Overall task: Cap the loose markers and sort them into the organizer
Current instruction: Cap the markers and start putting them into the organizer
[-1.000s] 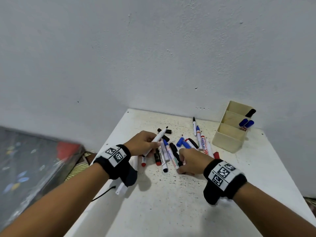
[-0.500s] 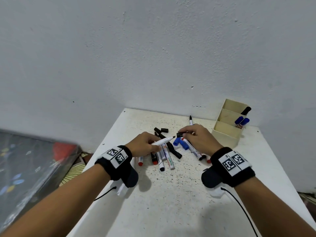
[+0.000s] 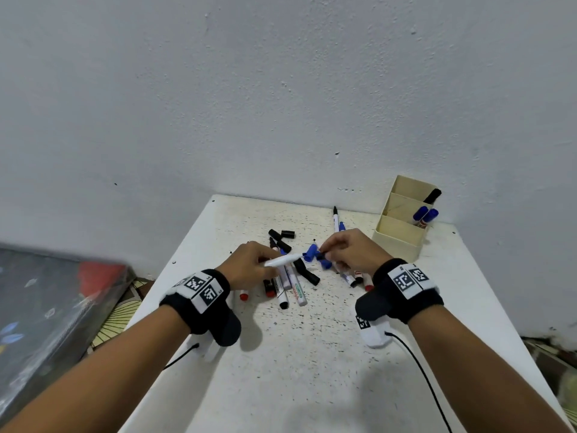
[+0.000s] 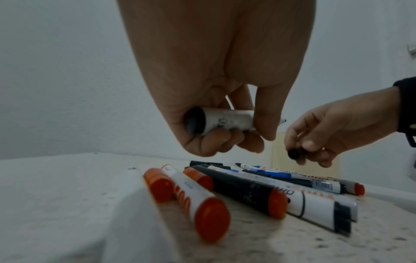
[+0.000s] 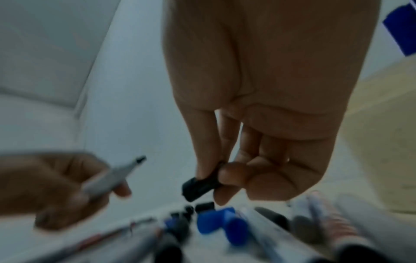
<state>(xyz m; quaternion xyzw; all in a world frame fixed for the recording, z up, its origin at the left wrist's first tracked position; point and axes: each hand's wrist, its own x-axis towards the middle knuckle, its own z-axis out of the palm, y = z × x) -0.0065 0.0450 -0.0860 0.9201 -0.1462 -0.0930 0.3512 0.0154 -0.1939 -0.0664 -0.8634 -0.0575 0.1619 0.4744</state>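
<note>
Closer now: black cap [image 5: 199,186], uncapped marker [image 3: 282,260]; label unreadable.

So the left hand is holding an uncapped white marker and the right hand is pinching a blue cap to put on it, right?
Not quite: the cap pinched by the right hand is black, as the right wrist view shows. The left hand does hold the uncapped white marker.

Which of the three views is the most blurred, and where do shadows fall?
Right wrist view: most blurred, with the markers smeared, though the black cap stays readable. Left wrist view: sharp near the red-ended markers, dim overall. Head view: clear, with soft shadows on the table under both wrists.
</note>
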